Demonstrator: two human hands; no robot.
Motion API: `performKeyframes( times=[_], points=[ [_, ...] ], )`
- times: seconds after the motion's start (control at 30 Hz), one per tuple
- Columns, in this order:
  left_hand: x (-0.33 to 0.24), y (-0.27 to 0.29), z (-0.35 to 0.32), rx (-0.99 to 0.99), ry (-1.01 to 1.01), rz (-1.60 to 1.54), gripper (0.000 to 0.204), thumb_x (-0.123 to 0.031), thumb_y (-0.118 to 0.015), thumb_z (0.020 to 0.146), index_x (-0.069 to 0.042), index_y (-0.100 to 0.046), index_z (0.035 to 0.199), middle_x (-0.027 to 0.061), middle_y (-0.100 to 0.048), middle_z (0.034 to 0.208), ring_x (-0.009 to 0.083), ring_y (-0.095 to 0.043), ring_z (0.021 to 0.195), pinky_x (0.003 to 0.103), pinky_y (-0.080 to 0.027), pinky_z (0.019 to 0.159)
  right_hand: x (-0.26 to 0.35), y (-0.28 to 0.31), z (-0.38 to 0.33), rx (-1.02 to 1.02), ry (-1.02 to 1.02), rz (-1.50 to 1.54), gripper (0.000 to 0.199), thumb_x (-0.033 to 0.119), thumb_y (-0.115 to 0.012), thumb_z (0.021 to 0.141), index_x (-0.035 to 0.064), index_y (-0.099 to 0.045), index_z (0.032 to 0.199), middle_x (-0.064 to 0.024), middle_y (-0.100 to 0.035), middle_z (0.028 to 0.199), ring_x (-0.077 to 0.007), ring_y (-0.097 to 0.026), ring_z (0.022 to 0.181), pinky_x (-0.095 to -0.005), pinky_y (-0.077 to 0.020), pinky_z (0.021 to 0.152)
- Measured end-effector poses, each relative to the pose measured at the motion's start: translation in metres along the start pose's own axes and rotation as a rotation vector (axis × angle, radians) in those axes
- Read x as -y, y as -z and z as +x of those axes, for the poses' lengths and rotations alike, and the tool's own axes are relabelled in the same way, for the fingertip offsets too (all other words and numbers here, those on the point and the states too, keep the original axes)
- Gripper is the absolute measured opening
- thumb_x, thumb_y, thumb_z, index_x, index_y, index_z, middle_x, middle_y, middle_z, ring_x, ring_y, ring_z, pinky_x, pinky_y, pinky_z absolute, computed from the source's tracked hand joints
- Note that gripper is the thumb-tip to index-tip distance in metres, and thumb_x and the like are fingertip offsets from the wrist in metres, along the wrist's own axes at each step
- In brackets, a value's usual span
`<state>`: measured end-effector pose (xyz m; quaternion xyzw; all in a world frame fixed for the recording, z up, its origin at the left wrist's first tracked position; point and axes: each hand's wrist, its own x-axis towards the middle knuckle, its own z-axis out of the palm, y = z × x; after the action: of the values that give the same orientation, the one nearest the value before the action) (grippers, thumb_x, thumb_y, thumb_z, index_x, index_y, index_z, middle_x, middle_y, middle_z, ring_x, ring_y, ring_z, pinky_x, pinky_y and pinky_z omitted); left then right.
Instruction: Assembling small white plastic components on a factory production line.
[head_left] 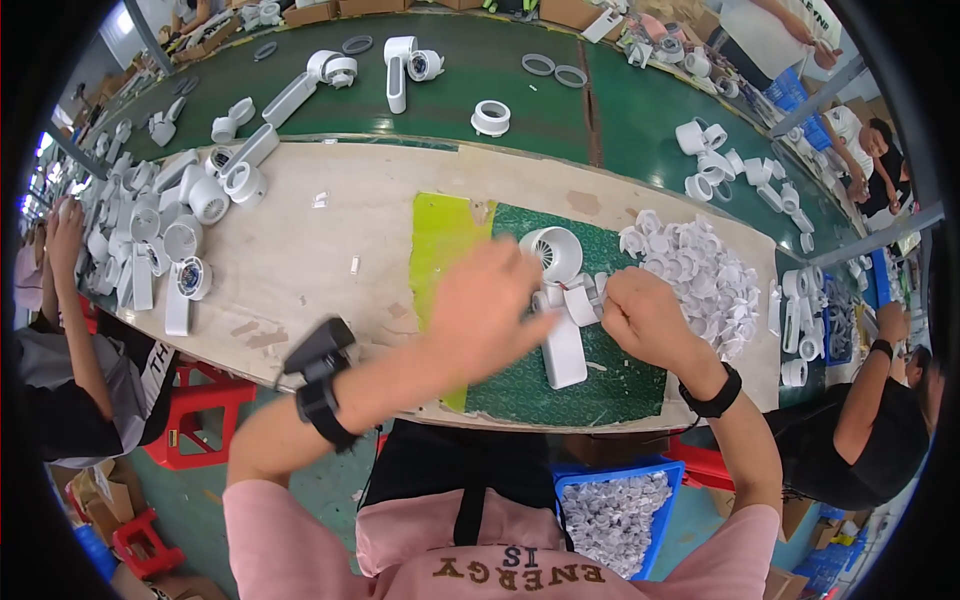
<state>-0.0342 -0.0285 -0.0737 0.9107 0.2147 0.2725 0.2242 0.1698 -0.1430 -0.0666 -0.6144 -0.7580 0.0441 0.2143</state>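
Note:
A white handheld-fan housing lies on a green mat (620, 385), its handle (565, 357) toward me and its round, slotted head (556, 254) away. Small white curved plastic pieces (579, 304) sit where the handle meets the head. My left hand (485, 300) is over the left side of the housing, smeared by motion, so its grip cannot be made out. Just right of the housing, my right hand (648, 318) is closed, fingertips beside the small white pieces; what it pinches is hidden.
Right of the mat lies a heap of small white plastic pieces (705, 285). Several fan bodies (185, 235) crowd the table's left end. Beyond runs a green conveyor belt (450, 110) with fan parts. A blue crate (655, 535) stands below the table edge. People sit at both sides.

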Motion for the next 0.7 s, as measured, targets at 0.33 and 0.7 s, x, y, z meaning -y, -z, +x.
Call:
performKeyframes(
  times=[0.33,0.7],
  points=[
    [-0.043,-0.059,0.007,-0.154,0.098,0.167,0.054,-0.032,-0.083,0.05,-0.004,-0.052,0.086,0.01,-0.046,0.083,0.0274,-0.049,0.079,0.038,-0.039,0.063,-0.002,-0.002,-0.008,-0.011,-0.292,0.257,0.014,0.007,-0.051,0.079,-0.0015,-0.047,0.067,-0.019,-0.049,0.062,-0.0369,-0.05,0.06,-0.0445,-0.0397,0.056],
    [-0.013,-0.074,0.03,-0.179,-0.054,-0.089,0.081,-0.016,-0.085,0.047,0.004,-0.043,0.113,0.0275,-0.033,0.126,0.0451,-0.039,0.113,0.047,-0.037,0.095,-0.004,-0.011,-0.012,-0.116,-0.208,0.103,0.012,0.004,-0.052,0.077,-0.002,-0.047,0.068,-0.0186,-0.05,0.064,-0.037,-0.051,0.062,-0.0456,-0.0396,0.056]
  ],
)
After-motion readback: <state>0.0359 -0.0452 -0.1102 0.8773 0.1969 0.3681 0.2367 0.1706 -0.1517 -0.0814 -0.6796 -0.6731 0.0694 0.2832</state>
